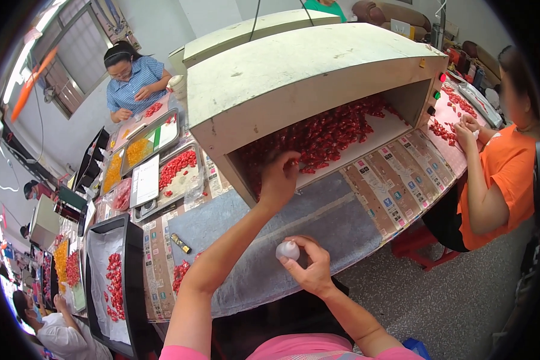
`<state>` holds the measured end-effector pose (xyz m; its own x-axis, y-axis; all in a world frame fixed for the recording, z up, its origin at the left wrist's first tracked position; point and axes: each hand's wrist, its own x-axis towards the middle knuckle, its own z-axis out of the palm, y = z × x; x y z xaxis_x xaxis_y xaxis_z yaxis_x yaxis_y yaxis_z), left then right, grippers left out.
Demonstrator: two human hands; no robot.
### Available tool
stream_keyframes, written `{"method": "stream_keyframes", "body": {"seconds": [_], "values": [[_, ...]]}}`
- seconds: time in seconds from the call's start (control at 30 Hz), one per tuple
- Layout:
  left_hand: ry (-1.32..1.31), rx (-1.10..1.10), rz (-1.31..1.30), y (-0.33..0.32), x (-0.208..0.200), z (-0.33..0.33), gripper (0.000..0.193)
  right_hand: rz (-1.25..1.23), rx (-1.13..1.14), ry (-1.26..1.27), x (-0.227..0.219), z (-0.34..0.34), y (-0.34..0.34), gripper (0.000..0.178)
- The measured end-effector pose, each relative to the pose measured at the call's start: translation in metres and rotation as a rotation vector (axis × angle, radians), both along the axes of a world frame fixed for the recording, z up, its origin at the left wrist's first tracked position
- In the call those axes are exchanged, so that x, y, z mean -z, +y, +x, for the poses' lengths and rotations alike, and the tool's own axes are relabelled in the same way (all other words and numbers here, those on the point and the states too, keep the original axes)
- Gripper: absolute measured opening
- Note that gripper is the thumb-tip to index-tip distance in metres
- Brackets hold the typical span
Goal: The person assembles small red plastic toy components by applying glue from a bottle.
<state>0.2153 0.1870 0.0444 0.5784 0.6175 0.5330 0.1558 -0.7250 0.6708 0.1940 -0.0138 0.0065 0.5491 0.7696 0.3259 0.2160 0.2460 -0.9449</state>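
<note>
Workshop table, grey mat [342,219]. Black tray [135,270], paper-lined. Left hand [279,181]: fingers curled at box [318,69] mouth, nearer the pieces; pinch unclear. White bulb [287,250], rounded, pinched in right hand [313,268]. Red pieces [339,135]: glossy, heaped lengthwise inside the box, beyond both hands.

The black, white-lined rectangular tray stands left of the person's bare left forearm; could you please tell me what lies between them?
In the head view, a small yellow-and-black oblong object and a cluster of glossy red pieces lie there.
</note>
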Motion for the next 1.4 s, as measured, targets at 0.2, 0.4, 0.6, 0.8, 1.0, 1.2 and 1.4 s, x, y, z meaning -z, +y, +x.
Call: {"method": "stream_keyframes", "body": {"seconds": [0.2,0.4,0.6,0.8,1.0,1.2,1.4], "values": [[-0.100,0.335,-0.906,-0.057,-0.029,-0.098,0.029,0.052,0.009,0.023,0.006,0.000,-0.013,0.032],[-0.356,0.288,-1.336,-0.087,-0.027,-0.198,0.034,0.032,-0.159,0.263,0.005,-0.001,-0.007,0.042],[-0.603,0.283,-1.520,-0.119,-0.015,-0.238,0.037,0.012,-0.168,0.069,0.012,-0.001,0.002,0.045],[-0.749,0.291,-1.579,-0.133,0.000,-0.255,0.035,-0.031,-0.235,0.073,-0.006,-0.018,-0.001,0.038],[-0.774,0.229,-1.582,-0.140,0.005,-0.258,0.035,-0.073,-0.305,0.082,-0.009,-0.031,-0.006,0.039],[-0.879,0.245,-1.677,-0.142,0.010,-0.261,0.033,-0.107,-0.390,0.088,-0.012,-0.038,-0.011,0.040],[-0.817,0.205,-1.592,-0.149,0.012,-0.253,0.038,-0.108,-0.426,0.069,-0.014,-0.038,-0.012,0.041]]}}
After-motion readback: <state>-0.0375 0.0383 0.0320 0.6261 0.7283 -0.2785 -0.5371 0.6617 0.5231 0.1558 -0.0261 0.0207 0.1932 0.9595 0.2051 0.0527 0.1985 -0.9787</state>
